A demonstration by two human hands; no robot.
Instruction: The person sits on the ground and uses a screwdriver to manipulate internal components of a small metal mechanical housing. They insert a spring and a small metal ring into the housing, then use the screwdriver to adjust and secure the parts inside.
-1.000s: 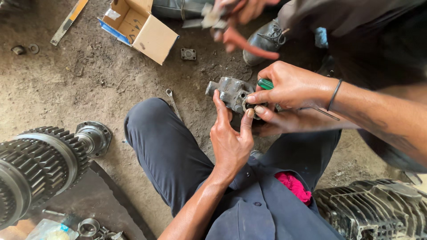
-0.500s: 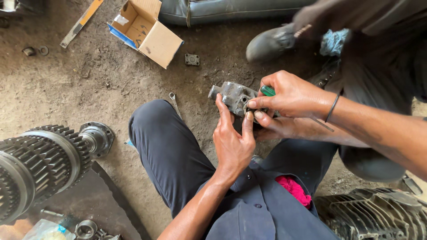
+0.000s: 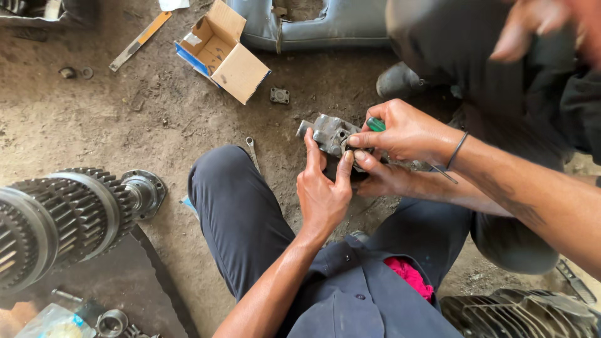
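Two hands meet on a grey metal engine part (image 3: 328,133) above the knee: the left hand (image 3: 322,188) supports it with open fingers, the right hand (image 3: 407,133) grips a green-handled screwdriver (image 3: 375,124) against it.

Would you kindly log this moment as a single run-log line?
left hand: steadies grey metal part | right hand: grips green-handled tool, fingertips at part | third hand under part | wrench on dirt floor beside knee
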